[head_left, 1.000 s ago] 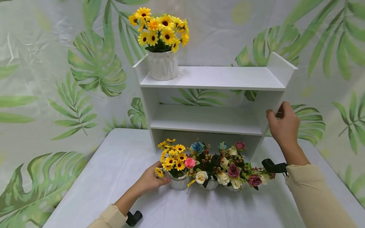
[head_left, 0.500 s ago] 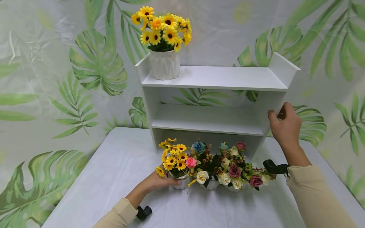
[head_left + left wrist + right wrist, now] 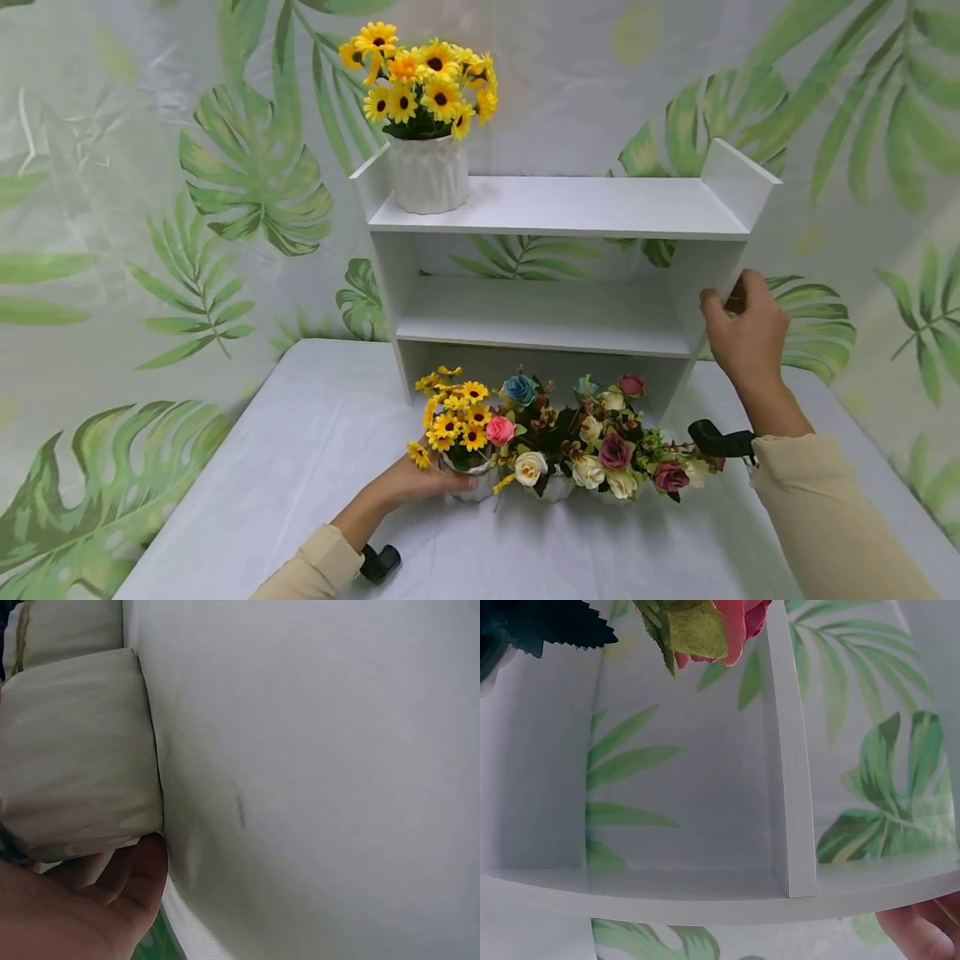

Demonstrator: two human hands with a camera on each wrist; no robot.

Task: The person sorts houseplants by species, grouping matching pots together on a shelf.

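Observation:
In the head view my left hand (image 3: pixel 412 482) grips a white ribbed flowerpot (image 3: pixel 482 483) of small yellow sunflowers (image 3: pixel 459 417), thumb across its front. The left wrist view shows the pot (image 3: pixel 79 761) close against the white tablecloth, with my curled fingers (image 3: pixel 142 877) at its side. My right hand (image 3: pixel 752 337) holds the right side panel of a white shelf (image 3: pixel 555 312), thumb at the panel's front edge. Part of that hand (image 3: pixel 926 930) appears at the panel's outer face in the right wrist view.
A larger pot of sunflowers (image 3: pixel 430 175) stands on the shelf's top left. Beside the gripped pot, pots with blue, pink and cream roses (image 3: pixel 530 468) and dark red roses (image 3: pixel 616 450) stand before the bottom tier. Behind hangs a leaf-print cloth (image 3: pixel 255 167).
My left hand has moved right and closed round the small sunflower pot, its thumb now across the front. My right hand stays at the shelf panel.

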